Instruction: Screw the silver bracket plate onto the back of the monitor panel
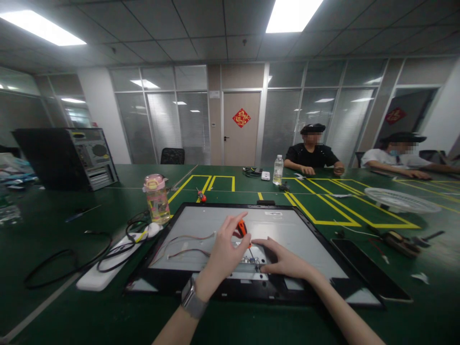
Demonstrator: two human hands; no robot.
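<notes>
One broad green table (251, 326), marked with yellow tape, bears the things at hand. A large screen panel (305, 235) lies flat on it in front of the person, grey face up, black border around. A black computer case (46, 158) stands well apart to the left. A pink-lidded bottle (157, 203) stands upright near the panel's far left corner. The left hand (225, 244) is closed on the orange handle of a screwdriver (242, 229), which slants down to small metal parts at the panel's lower middle. The right hand (285, 262) reaches in opposite, thumb and forefinger spread apart beside the shaft; whether they touch it cannot be told. A watch (189, 293) circles the left wrist
</notes>
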